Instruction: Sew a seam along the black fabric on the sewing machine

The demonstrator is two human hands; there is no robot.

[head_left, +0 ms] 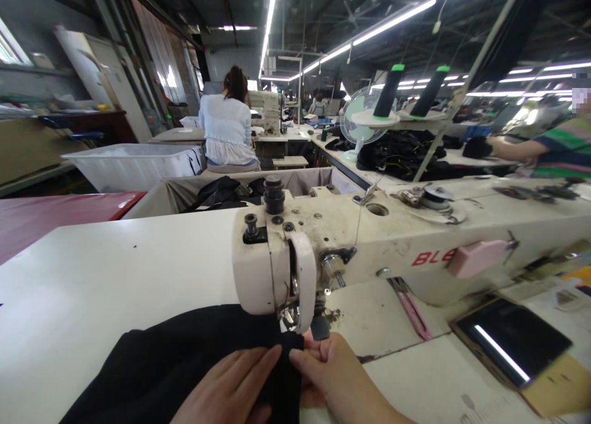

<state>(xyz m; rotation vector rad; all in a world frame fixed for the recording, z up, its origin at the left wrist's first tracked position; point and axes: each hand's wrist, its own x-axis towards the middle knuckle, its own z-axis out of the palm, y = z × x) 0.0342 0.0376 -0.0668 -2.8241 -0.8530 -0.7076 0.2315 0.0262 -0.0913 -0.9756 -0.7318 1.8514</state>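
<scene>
A black piece of cloth [175, 356] lies on the white sewing table [106, 276] and runs under the head of a cream sewing machine [351, 239]. My left hand [231, 387] lies flat on the cloth, fingers pointing toward the needle. My right hand [332, 375] pinches a folded black strip of the same cloth just in front of the presser foot [295, 316]. The two hands nearly touch over the strip.
A dark phone or tablet [512, 341] lies on the table at right, pink scissors [413, 310] beside the machine base. A person in a white top [228, 128] sits ahead with their back turned. Another person's sleeve [566, 147] shows at far right. White bin [133, 162], fan [360, 119], thread cones [390, 92].
</scene>
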